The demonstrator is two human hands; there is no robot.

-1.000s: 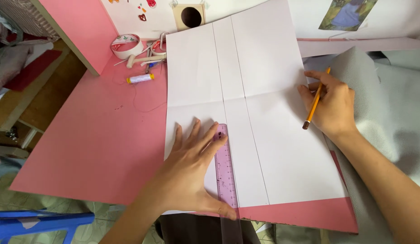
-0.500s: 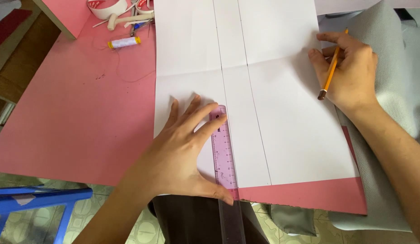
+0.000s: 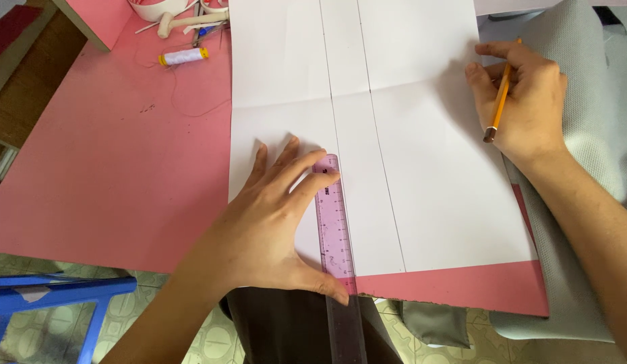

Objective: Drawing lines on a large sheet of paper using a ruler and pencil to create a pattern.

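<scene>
Left hand [image 3: 270,226] spread flat, fingers apart, pinning pink ruler [image 3: 334,229] along pencilled line on white paper [image 3: 394,135] to stop slip. Right hand [image 3: 526,101] parked at paper's right edge, fingers closed round yellow pencil [image 3: 497,102], tip off sheet.

Single head view, looking steeply down, close over pink table [image 3: 111,175] near edge.

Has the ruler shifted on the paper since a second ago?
No. The ruler lies along the same pencil line on the white paper, under the left hand; only the camera tilted.
</scene>
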